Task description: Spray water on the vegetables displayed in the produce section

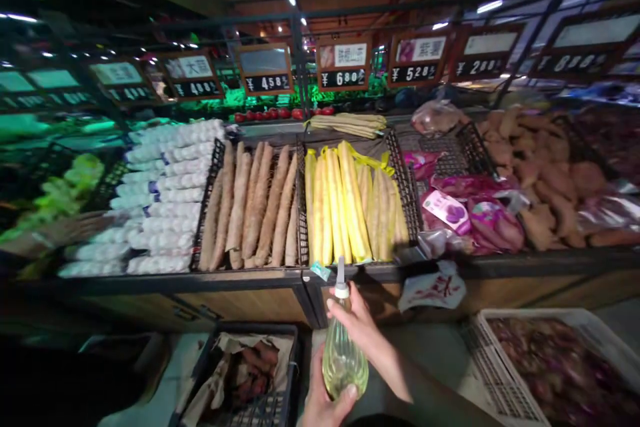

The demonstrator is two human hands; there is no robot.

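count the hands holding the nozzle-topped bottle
2: the left hand cups the nozzle-topped bottle near its base, and the right hand holds its upper part, near the white collar. None seems hidden.

Between left hand (320,400) and right hand (367,330), a clear, ribbed, pear-shaped bottle (346,363) looked glossy; beyond them, long brown roots (254,207) looked rough, matt.

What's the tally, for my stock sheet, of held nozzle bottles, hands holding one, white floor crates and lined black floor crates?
Nozzle bottle: 1
Hands (left hand, right hand): 2
White crate: 1
Lined black crate: 1
Total: 5
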